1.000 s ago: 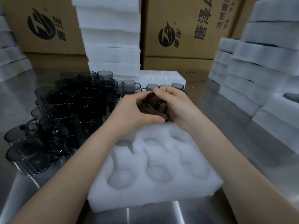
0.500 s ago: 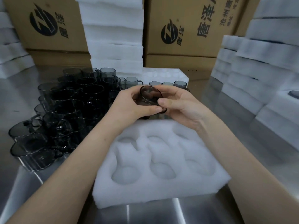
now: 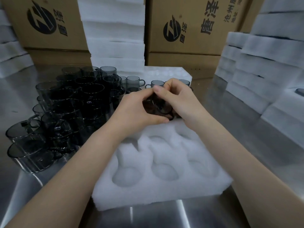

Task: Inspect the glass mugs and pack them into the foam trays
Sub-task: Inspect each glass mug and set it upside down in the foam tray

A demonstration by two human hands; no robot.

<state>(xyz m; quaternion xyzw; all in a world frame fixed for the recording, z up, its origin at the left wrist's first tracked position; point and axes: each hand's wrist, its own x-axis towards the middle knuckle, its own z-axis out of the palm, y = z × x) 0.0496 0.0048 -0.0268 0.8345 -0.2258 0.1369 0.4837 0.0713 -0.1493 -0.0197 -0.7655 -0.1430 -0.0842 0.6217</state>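
Both the left hand [image 3: 139,111] and the right hand [image 3: 181,101] are clasping one dark glass mug [image 3: 158,107] above the foam tray's [image 3: 164,191] far edge, seemingly inspecting it; next, lowering it into an empty pocket.

You have one view only, from the head camera: it looks forward and steeply down, close over your hands [image 3: 158,106] and the tabletop [image 3: 246,129], facing the cardboard boxes [image 3: 189,30].
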